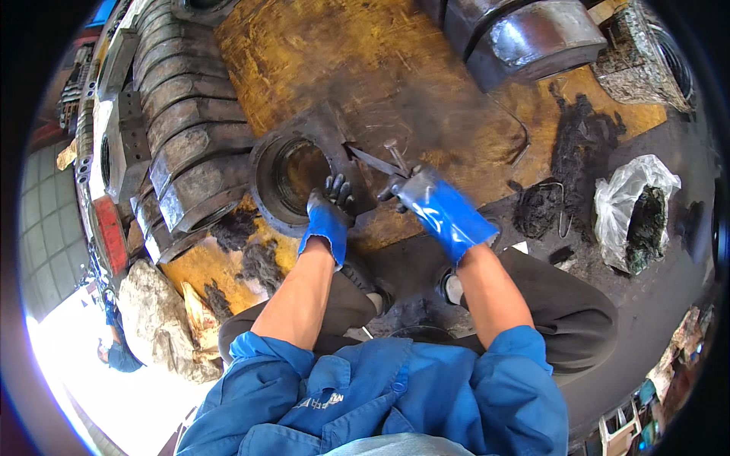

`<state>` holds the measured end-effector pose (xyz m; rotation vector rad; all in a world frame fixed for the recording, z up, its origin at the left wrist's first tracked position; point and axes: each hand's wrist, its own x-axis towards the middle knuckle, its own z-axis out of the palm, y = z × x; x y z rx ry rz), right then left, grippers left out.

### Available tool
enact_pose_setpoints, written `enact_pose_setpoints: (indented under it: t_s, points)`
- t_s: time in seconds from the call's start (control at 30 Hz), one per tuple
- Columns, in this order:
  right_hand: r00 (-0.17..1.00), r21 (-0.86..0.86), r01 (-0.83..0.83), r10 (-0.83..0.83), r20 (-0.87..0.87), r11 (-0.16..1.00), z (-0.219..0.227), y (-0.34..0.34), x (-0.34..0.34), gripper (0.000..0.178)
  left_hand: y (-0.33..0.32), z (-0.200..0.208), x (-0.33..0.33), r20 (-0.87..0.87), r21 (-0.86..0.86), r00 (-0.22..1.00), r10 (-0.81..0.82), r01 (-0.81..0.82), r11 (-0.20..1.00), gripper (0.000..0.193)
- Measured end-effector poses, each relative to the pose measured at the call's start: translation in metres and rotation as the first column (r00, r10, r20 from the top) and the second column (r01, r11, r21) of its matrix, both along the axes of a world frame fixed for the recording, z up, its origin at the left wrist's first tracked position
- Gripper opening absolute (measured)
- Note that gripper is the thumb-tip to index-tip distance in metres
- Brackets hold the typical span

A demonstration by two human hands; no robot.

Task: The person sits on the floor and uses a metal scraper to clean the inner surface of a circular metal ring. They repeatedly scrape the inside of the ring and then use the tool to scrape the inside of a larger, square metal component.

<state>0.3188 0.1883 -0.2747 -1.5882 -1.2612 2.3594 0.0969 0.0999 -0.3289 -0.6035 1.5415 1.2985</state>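
A dark metal casting (323,125) with a large round bore lies in front of me on a stained yellow-brown board. My left hand (332,204), in a blue glove with blackened fingers, rests at the bore's near right rim, its fingers apart and nothing seen in them. To its right, my right hand (407,191), gloved alike, is closed around a flat, pointed metal blade (372,160). The blade's tip points left, at the casting's right side. Beside it, a short metal rod with a wider end (395,152) sticks up by the same hand; whether that hand holds it cannot be told.
A row of similar castings (190,121) stands along the left. Larger steel parts (532,38) sit at the far right. A bent wire (525,133), dark grime (582,144) and a clear plastic bag (616,205) with black matter lie to the right. My legs are folded close by.
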Motion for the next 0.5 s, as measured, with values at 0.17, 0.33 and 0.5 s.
enact_pose_setpoints:
  t_s: [0.17, 0.33, 0.5]
  points:
    - [0.995, 0.018, 0.027, -0.029, 0.09, 0.999, 0.018, 0.007, -0.008, 0.031, 0.003, -0.005, -0.004, -0.008, 0.018, 1.0, -0.012, 0.012, 1.0, 0.051]
    - [0.98, 0.124, 0.201, -0.201, -0.013, 0.972, -0.014, -0.012, -0.007, 0.024, 0.0, -0.003, -0.004, 0.024, 0.007, 0.999, 0.021, -0.021, 1.0, 0.05]
    - [0.983, 0.21, 0.163, -0.141, -0.114, 0.964, -0.04, 0.008, -0.024, 0.024, 0.008, -0.008, -0.004, -0.004, 0.006, 1.0, -0.011, 0.011, 1.0, 0.05]
